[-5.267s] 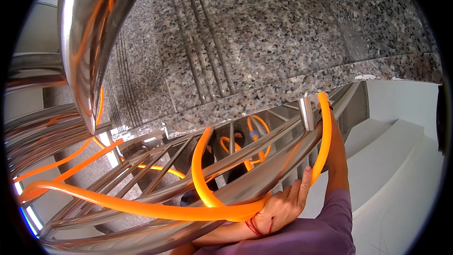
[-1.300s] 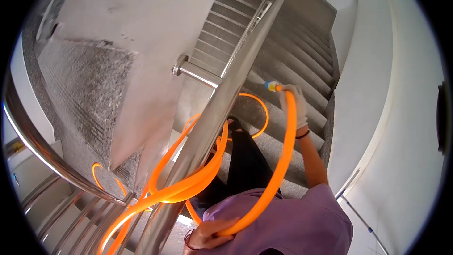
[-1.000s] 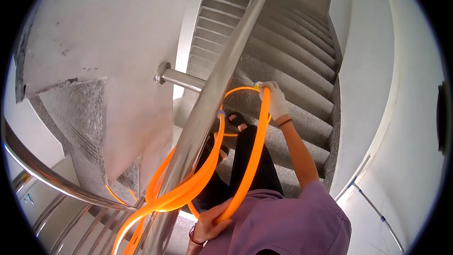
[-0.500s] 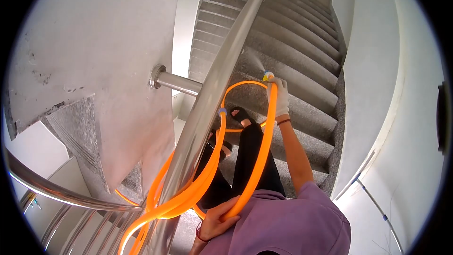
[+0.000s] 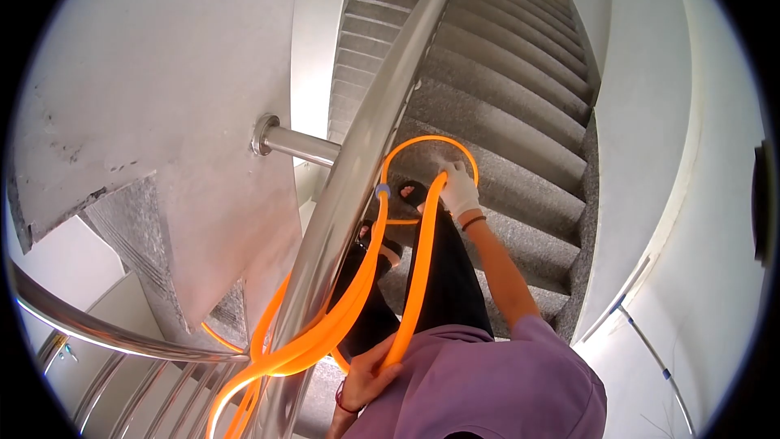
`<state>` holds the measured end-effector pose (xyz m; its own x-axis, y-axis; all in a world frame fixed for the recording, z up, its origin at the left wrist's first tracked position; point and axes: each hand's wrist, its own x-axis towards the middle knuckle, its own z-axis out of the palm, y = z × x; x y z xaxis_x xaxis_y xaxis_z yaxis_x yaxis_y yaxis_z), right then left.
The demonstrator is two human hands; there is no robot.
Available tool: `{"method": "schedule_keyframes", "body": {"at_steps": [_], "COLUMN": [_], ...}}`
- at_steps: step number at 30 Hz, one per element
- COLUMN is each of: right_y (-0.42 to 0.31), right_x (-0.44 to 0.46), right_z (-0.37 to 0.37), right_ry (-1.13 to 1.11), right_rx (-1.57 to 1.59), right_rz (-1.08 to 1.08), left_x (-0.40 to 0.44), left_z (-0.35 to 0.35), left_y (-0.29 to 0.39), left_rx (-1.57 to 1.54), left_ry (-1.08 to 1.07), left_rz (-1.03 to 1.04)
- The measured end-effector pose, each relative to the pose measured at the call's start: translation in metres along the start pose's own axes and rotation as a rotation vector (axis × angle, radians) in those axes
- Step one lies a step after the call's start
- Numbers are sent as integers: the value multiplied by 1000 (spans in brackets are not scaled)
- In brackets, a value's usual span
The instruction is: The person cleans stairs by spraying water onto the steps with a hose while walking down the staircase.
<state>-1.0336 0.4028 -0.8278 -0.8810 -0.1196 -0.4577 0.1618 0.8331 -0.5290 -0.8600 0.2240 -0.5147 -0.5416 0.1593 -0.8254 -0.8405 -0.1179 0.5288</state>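
Observation:
An orange hose (image 5: 420, 268) runs in loops over the handrail and up to my hands. Near its upper end, my right hand (image 5: 461, 191), in a white glove, is closed around it; the nozzle is hidden by the hand. Faint spray shows over the grey step (image 5: 496, 164) just beyond. My left hand (image 5: 370, 375) is bare and wrapped round a lower stretch of the hose, close to my waist. A blue clip (image 5: 383, 190) sits on one hose loop beside the rail.
A steel handrail (image 5: 382, 106) slants along the stairs on my left, fixed by a bracket (image 5: 301, 145). Stone steps (image 5: 512, 73) descend ahead between it and the white curved wall (image 5: 650, 97). A thin pole (image 5: 650, 354) leans at the right. My sandalled feet (image 5: 413, 193) stand on the steps.
My right hand has drawn back toward me and slightly left, bringing the hose end down. The nozzle and its spray, plain before, are now mostly hidden. My left hand has barely moved.

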Motion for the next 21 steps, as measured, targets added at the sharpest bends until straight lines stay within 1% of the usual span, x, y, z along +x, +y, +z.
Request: {"method": "schedule_keyframes", "body": {"at_steps": [1,3,4,6,10,11,12,13,15,17,18,19,21], "right_y": [1,0,-4,-26,-47,-50,-50,-54,-55,-52,-48,-42,-29], "right_x": [-3,-13,-16,-20,-4,1,6,10,17,22,22,21,19], "right_z": [2,8,10,5,26,31,40,40,39,42,42,40,36], "right_ry": [-31,-24,-16,38,48,41,75,42,8,-104,-105,-126,-147], "right_rx": [-69,-70,-73,17,75,28,5,-21,-47,-181,-181,-201,-229], "right_rz": [3,-6,-12,-63,-180,-189,-171,-139,-107,-42,-40,-38,-15], "left_x": [-2,-9,-12,-18,-29,-26,-25,-23,-19,-9,-5,-2,2], "left_z": [-1,-2,-3,-5,-8,-7,-7,-8,-12,-11,-11,-13,-16], "left_y": [-1,-7,-9,-15,-38,-38,-40,-47,-63,-55,-52,-55,-58], "left_rx": [0,-69,-71,-106,-156,-123,-90,-86,-176,-179,-181,-188,-179], "left_ry": [2,36,36,-59,-77,-31,15,11,122,151,180,174,176], "left_rz": [-2,-80,-84,7,-44,-5,34,28,10,14,18,64,54]}}
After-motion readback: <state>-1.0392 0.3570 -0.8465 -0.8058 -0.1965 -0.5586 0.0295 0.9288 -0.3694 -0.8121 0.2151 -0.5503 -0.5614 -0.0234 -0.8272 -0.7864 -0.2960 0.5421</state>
